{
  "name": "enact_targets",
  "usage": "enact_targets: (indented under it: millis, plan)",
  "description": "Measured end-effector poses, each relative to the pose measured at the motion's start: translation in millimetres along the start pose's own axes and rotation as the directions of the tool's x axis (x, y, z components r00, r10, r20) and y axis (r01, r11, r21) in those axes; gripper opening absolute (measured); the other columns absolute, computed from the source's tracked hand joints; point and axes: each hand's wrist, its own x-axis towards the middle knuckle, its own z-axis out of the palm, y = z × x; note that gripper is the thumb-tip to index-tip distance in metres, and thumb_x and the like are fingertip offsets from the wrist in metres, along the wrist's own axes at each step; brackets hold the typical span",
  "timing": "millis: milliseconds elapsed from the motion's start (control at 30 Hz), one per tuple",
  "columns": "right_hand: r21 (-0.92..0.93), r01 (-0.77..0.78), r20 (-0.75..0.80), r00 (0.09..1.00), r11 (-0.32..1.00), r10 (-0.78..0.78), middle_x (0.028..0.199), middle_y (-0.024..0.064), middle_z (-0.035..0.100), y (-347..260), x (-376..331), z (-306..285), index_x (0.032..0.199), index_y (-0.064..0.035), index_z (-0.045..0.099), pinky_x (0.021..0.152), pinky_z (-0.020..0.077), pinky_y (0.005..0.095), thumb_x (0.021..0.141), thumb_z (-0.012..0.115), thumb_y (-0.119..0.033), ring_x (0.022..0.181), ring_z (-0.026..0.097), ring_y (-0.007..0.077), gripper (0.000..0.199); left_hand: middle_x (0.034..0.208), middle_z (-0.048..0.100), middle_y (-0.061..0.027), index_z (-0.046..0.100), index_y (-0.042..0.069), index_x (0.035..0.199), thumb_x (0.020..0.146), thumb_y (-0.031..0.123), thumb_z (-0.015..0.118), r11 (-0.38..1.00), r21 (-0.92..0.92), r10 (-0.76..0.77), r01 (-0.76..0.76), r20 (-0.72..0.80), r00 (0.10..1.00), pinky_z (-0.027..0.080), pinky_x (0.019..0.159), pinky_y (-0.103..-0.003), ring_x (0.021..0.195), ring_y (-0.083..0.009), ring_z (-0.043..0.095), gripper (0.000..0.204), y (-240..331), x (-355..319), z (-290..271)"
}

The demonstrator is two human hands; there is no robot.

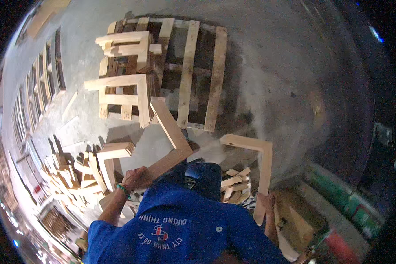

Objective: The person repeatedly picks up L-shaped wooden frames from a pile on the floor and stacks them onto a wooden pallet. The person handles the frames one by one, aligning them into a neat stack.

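My left hand (137, 178), with a green bracelet at the wrist, is closed round one end of an L-shaped wooden piece (170, 127). Its corner points ahead of my body and its other arm reaches toward the pallet. On the right, my right hand (266, 200) grips the lower part of a second L-shaped wooden piece (265, 165), whose short arm points left. Beside my left hand, another angled wooden piece (114, 151) stands near a heap of wood offcuts (77, 176).
Ahead, a wooden pallet (188, 66) on the concrete floor bears stacked L-shaped pieces (119, 81) on its left side. More pallets (39, 83) stand at far left. Short offcuts (236, 185) lie between my arms. A cardboard box (297, 215) is at the lower right.
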Motion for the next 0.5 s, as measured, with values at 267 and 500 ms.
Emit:
enact_targets:
  millis: [267,500]
  plan:
    - [-0.745,0.523,0.467,0.852,0.414,-0.236,0.106,0.0204,0.061,-212.5,125.2,67.3,0.121,0.0024,0.047,0.085,0.0454,0.0412,0.066,0.078,-0.031,0.096,0.06,0.0307,0.072,0.08,0.064,-0.0178,0.052,0.005,0.092,0.064,0.052,0.066,0.943,-0.273,-0.191,0.189,0.02,0.981,0.051,0.068,-0.045,0.078,-0.0359,0.063,0.056,74.4,-12.0,65.9]
    - [-0.505,0.751,0.765,0.618,0.424,-0.183,0.107,0.02,0.061,-242.0,305.4,174.6,0.122,0.002,0.046,0.086,0.0455,0.0383,0.063,0.077,-0.036,0.098,0.06,0.0311,0.077,0.087,0.063,-0.0186,0.051,0.005,0.104,0.064,0.051,0.068,0.77,-0.455,-0.467,0.447,0.074,0.881,0.05,0.07,-0.043,0.084,-0.0357,0.062,0.063,176.6,45.0,149.1]
